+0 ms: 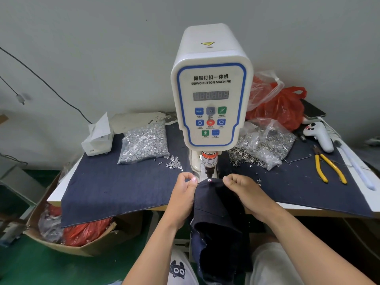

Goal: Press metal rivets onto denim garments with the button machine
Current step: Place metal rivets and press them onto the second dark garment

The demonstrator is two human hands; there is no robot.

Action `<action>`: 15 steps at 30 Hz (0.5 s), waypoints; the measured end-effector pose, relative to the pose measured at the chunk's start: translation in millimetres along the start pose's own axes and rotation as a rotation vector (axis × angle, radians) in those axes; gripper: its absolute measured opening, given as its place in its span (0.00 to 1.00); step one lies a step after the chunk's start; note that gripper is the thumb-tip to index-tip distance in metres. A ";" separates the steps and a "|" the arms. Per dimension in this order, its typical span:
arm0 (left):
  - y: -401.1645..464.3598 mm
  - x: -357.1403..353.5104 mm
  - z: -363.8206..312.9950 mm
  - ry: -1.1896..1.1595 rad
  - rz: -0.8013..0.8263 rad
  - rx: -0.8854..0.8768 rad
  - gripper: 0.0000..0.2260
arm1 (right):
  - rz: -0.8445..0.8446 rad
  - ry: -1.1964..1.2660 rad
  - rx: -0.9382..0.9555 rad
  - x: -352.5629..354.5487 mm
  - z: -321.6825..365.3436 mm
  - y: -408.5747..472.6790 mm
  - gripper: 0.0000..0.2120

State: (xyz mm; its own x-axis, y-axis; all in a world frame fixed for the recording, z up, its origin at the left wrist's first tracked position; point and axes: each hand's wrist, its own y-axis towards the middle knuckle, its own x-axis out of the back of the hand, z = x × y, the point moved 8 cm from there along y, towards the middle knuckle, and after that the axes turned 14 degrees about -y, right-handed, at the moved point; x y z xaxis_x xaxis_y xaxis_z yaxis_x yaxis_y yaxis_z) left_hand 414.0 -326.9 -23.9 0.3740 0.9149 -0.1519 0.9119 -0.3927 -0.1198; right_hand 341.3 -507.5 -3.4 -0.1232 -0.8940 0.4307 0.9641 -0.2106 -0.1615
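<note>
While each hand (pixel 183 189) (pixel 239 187) pinches denim garment (pixel 216 202), rivets fill clear bag (pixel 144 140)

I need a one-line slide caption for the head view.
Both hands hold denim under the button machine.

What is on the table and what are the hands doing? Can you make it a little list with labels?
machine: white servo button machine, display dark
garment: dark denim garment, its top edge under the press head
rivet: one shiny rivet on that edge
left hand: pinches the denim
right hand: pinches the denim
left of machine: bag of silver studs
right of machine: bag of metal rings, yellow pliers
</note>
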 end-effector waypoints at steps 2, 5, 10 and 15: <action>-0.1 0.3 0.3 0.007 0.000 0.001 0.05 | 0.017 0.020 -0.002 -0.7 -0.5 -0.3 0.16; -1.6 -1.2 -0.3 -0.002 0.020 0.008 0.06 | 0.042 0.063 -0.009 -2.5 -1.7 -0.6 0.14; -8.5 -7.7 -3.0 -0.103 0.100 0.053 0.05 | 0.170 0.233 -0.049 -7.7 -2.1 -3.9 0.12; -30.1 -19.1 -10.5 -0.050 0.241 0.008 0.05 | 0.254 0.218 0.027 -7.5 10.5 -12.9 0.15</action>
State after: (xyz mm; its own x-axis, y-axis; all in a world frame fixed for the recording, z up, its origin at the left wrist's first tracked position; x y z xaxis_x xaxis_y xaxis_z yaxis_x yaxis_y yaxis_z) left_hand 381.1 -331.5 -7.1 0.5718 0.7888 -0.2254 0.7957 -0.6002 -0.0820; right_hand 332.2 -493.9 4.7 0.0769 -0.9808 0.1790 0.9761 0.0374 -0.2142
